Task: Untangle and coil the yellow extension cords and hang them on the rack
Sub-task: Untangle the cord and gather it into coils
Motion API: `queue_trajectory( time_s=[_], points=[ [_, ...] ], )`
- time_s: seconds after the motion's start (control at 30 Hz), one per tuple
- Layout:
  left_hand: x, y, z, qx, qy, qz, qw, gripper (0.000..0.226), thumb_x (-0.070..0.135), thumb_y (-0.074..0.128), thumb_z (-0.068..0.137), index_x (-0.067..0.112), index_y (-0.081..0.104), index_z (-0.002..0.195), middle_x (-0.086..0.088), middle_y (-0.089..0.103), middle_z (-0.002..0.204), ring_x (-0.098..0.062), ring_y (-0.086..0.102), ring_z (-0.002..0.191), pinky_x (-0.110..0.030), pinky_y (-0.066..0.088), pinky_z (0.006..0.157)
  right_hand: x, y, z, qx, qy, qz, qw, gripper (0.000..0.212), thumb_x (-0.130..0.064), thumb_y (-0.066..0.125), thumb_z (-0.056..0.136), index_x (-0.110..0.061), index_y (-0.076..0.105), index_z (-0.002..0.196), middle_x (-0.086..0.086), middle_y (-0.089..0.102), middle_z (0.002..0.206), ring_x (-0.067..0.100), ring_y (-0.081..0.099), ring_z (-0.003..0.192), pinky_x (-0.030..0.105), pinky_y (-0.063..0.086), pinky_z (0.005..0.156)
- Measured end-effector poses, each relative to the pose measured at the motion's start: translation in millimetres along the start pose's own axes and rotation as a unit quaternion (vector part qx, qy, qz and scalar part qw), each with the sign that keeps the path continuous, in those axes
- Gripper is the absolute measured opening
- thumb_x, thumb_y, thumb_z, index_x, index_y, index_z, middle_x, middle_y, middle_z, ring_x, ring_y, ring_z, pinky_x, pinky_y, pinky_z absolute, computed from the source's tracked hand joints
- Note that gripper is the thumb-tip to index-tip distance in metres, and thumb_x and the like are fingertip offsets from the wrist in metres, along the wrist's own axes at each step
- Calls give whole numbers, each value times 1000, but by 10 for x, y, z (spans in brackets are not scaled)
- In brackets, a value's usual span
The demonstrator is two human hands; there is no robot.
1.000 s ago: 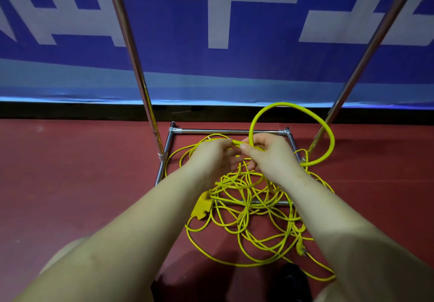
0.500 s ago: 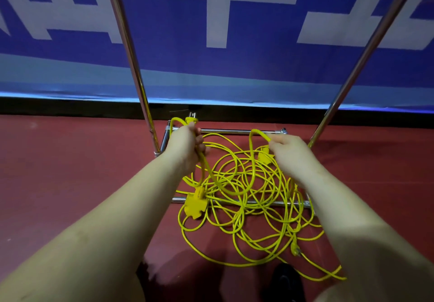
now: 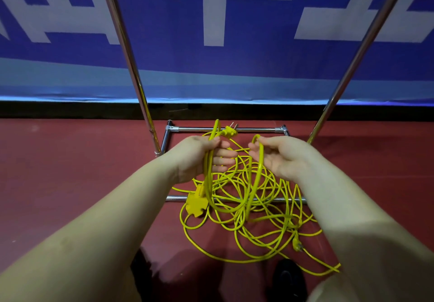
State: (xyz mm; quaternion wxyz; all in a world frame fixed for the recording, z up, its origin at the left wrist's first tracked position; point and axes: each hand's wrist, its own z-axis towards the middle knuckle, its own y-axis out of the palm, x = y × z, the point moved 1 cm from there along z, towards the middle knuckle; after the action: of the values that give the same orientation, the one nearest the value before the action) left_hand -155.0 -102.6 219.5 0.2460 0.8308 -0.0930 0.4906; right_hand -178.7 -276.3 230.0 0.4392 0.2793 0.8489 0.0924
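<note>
1. On the red floor (image 3: 70,184), between the chrome bars of the rack base (image 3: 225,128), we see the yellow extension cords (image 3: 246,231) in a loose tangle, spilling over the near bar toward us.
2. Our left hand (image 3: 202,158) has its grip curled round a few strands of cord; a loop rises above the fist, and a pronged plug (image 3: 229,130) sticks out just past the thumb.
3. From that hand the strands hang down in a long loop, next to a yellow multi-outlet socket block (image 3: 196,204) lying at the near bar.
4. Our right hand (image 3: 281,156) holds one strand: the cord bends over the top of the fingers, thumb against it, and drops across the palm into the pile. The other fingers are loosely curled.
5. Both hands are above the tangle, a little apart.
6. A second plug (image 3: 297,245) lies at the near right of the heap.
7. The rack's two uprights (image 3: 131,66) slant up out of view before a blue-and-white banner (image 3: 211,19).
</note>
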Motion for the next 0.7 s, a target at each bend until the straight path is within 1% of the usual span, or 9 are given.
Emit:
queue_trajectory(
  time_s=[0.03,0.13,0.17,0.27,0.37,0.43,0.5,0.6,0.7],
  points=[
    [-20,7,4,-6,-2,6,1000,30,18,32,102,5,57,91,-8,74,77,-15,71,66,-26,57,61,-3,11,8,3,5,53,999,15,3,45,94,3,51,79,14,51,74,22,64,63,28,57,52],
    [-110,77,8,-16,-20,44,999,29,18,35,102,6,59,92,-5,73,77,-13,71,66,-25,57,61,11,49,41,22,6,137,990,18,4,42,94,3,50,78,14,47,77,24,58,82,34,49,91],
    [-145,108,6,-20,-25,61,998,28,18,36,101,6,60,92,-5,73,77,-13,70,65,-24,57,61,25,66,53,26,3,138,990,18,5,42,94,3,50,79,15,48,78,25,57,89,35,46,94],
    [-215,207,-8,-51,-33,81,995,24,16,38,101,8,58,90,-7,72,76,-14,70,67,-25,57,65,81,94,113,44,-18,97,994,14,5,46,93,3,50,79,13,51,79,22,58,86,32,51,87],
    [-216,241,-21,-59,-26,109,992,23,15,37,101,11,57,90,-1,69,67,-12,70,65,-26,55,66,114,83,165,82,-90,-44,992,6,-7,60,88,-1,59,89,5,55,76,13,53,64,24,56,61],
    [-200,212,-13,-41,-15,123,991,24,15,38,101,11,59,89,2,62,62,-12,69,63,-28,55,67,92,63,175,123,-184,-191,956,20,-20,65,86,-8,62,103,1,57,77,9,51,61,21,50,54],
    [-160,165,0,-8,0,97,995,25,15,37,101,8,57,87,2,57,59,-13,69,61,-27,56,63,65,74,140,127,-246,-290,916,26,-29,65,86,-11,62,104,0,59,75,9,52,57,20,47,49],
    [-50,47,30,46,32,4,998,26,14,36,102,7,55,85,1,56,57,-14,68,57,-27,57,58,115,106,47,27,-185,-406,895,29,-38,57,90,-10,59,96,2,60,76,11,55,56,24,49,53],
    [74,-106,43,74,60,-75,993,27,15,35,102,7,55,86,2,58,55,-12,69,58,-25,58,56,283,158,-38,-120,-119,-563,809,30,-47,52,89,-19,60,90,0,67,84,16,62,75,31,50,72]
  ],
)
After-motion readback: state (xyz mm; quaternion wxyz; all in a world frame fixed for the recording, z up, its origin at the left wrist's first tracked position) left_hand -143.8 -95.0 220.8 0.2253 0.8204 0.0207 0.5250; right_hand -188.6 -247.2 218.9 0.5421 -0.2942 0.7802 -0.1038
